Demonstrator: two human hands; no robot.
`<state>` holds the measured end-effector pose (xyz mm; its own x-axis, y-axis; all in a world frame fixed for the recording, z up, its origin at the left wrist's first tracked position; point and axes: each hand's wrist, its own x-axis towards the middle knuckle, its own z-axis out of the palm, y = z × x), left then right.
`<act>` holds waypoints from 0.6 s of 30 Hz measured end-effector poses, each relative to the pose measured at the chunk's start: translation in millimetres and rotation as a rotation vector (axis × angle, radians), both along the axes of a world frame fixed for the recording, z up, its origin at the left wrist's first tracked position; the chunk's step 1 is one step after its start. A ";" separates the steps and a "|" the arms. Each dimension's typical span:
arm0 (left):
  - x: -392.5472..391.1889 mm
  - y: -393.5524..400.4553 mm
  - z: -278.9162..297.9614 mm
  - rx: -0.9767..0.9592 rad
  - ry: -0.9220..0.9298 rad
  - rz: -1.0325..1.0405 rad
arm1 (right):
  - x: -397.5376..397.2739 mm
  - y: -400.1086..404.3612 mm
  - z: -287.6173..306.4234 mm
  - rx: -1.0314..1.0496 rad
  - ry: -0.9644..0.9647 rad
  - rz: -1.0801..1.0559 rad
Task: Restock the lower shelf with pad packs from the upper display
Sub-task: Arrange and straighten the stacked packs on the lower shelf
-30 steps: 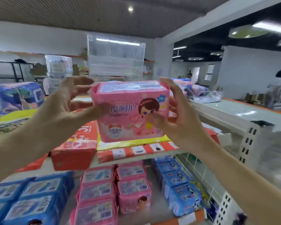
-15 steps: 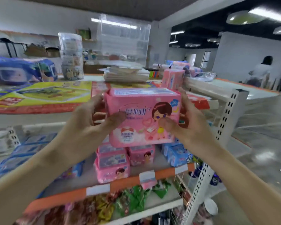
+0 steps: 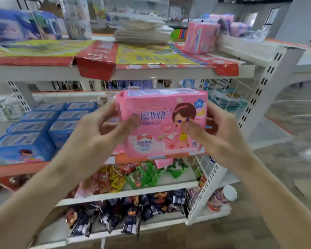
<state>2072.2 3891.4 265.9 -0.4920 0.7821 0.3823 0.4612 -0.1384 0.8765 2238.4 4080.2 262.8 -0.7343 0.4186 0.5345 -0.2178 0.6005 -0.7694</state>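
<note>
A pink pad pack (image 3: 162, 112) with a cartoon girl on its front is held upright in front of the second shelf. My left hand (image 3: 101, 133) grips its left end, thumb on the front. My right hand (image 3: 221, 133) grips its right end the same way. Blue pad packs (image 3: 43, 126) fill the left of that lower shelf (image 3: 16, 168). More pink packs (image 3: 199, 36) stand on the top display (image 3: 169, 72) at the right. The shelf space right behind the held pack is hidden.
Flat red and yellow boxes (image 3: 97, 58) lie along the top shelf. Snack bags (image 3: 133, 177) fill the shelf below, dark packets (image 3: 126, 212) the lowest one. A white perforated upright (image 3: 255, 97) and wire side panel bound the shelf on the right. Open floor lies to the right.
The pink pack has come down from above the top shelf to the level of the second shelf, both hands still holding it. The view has tilted downward, showing the lower shelves.
</note>
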 end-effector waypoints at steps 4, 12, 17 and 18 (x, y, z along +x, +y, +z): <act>40.1 13.3 -37.3 -0.114 -0.033 -0.005 | 24.7 22.9 -26.1 -0.123 0.001 -0.011; 83.4 16.1 -86.6 -0.140 -0.139 0.213 | 45.1 36.9 -71.2 -0.214 -0.119 0.081; 92.3 17.5 -93.5 -0.126 -0.177 0.287 | 43.7 39.3 -78.2 -0.266 -0.145 0.132; 92.3 18.3 -94.2 -0.129 -0.178 0.295 | 42.4 39.1 -77.1 -0.269 -0.156 0.143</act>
<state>2164.6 3909.7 171.7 -0.7533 0.6332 0.1777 0.3031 0.0945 0.9483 2280.8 4119.3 185.7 -0.8600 0.4158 0.2959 -0.1528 0.3434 -0.9267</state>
